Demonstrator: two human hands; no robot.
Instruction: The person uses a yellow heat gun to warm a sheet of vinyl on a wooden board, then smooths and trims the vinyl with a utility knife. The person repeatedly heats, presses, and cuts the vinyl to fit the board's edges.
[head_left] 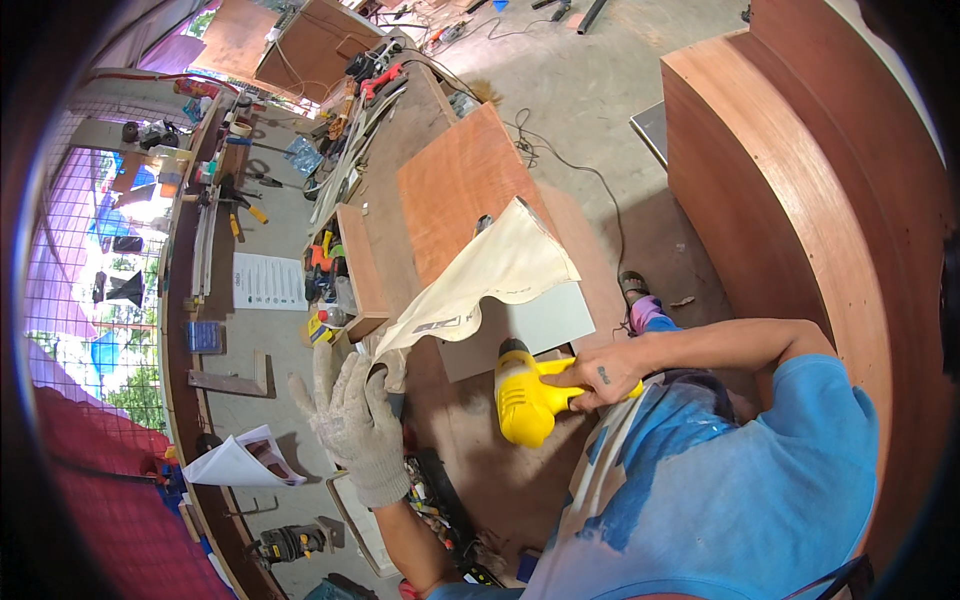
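My left hand (352, 425), in a pale knitted glove, reaches over the bench with its fingers spread. A cream cloth (490, 265) with dark print stretches from beside its index finger, rippling, over the boards; I cannot tell whether hand and cloth touch. My bare right hand (603, 378) is closed round the grip of a yellow pistol-shaped power tool (525, 402). Its short dark nose points away from me, toward a pale grey panel (545, 320). The cloth partly covers this panel and a reddish-brown wooden board (465, 185) farther off.
To the left, a grey worktop carries hand tools, a printed sheet (270, 281), a folded paper (243, 458) and a dark power tool (290, 543). A wooden box (362, 265) holds coloured tools. Curved wooden furniture (760, 180) stands right. A cable (612, 205) crosses the floor.
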